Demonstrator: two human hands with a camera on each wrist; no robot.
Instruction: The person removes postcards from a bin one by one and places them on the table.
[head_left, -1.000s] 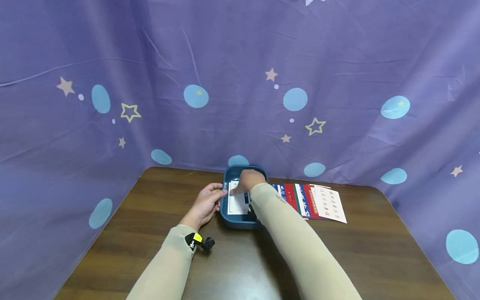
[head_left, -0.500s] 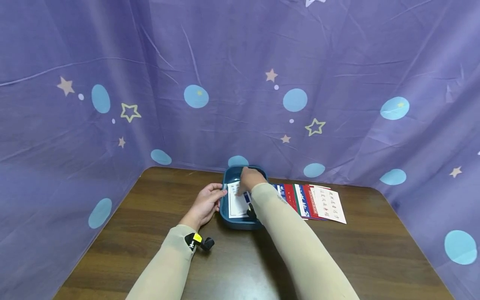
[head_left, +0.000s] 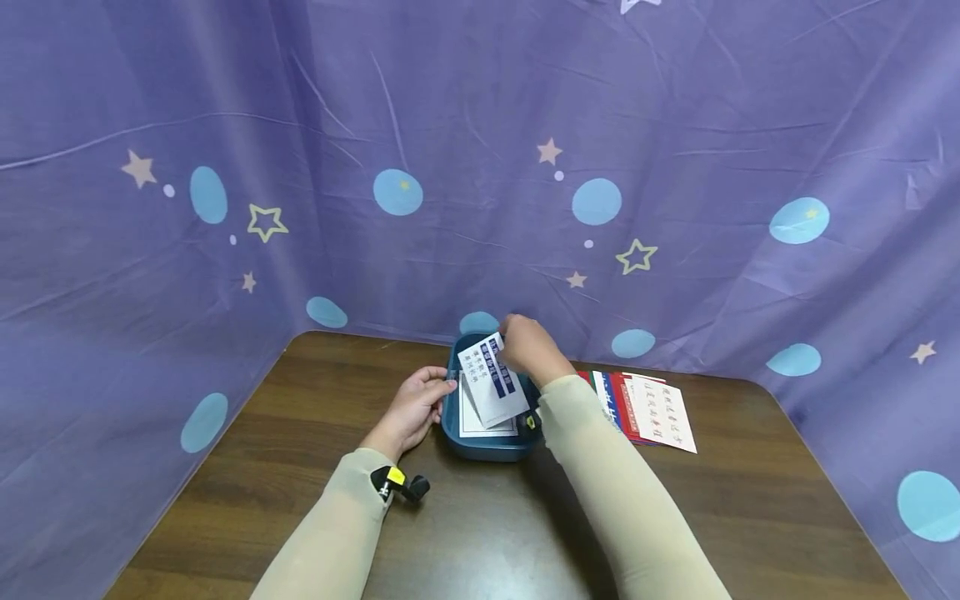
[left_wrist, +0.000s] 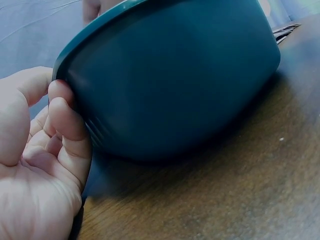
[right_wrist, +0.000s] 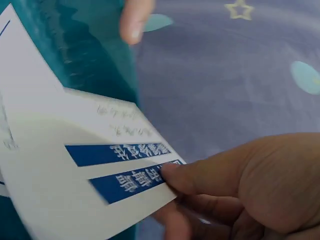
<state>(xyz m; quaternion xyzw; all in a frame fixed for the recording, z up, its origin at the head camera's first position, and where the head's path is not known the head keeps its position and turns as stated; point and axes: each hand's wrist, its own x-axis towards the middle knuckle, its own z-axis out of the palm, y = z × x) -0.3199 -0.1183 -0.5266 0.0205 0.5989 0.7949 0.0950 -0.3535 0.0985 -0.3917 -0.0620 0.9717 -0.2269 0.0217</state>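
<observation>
My right hand pinches a white printed card with blue bands, tilted above a teal plastic basin. In the right wrist view, the thumb presses on the printed face of the card, with the fingers of the right hand behind it. Another white sheet with a dark border lies inside the basin, partly covered. At the basin's left side my left hand grips the rim. The left wrist view has the fingers of the left hand bent against the outer wall of the basin.
Right of the basin, overlapping red, white and blue cards lie in a row, topped by a white handwritten card. The forearm partly hides them. A purple curtain hangs behind the brown wooden table.
The right hand has moved up and to the right, lifting the blue-banded card off the bordered sheet in the basin. My left hand keeps its place on the rim.
</observation>
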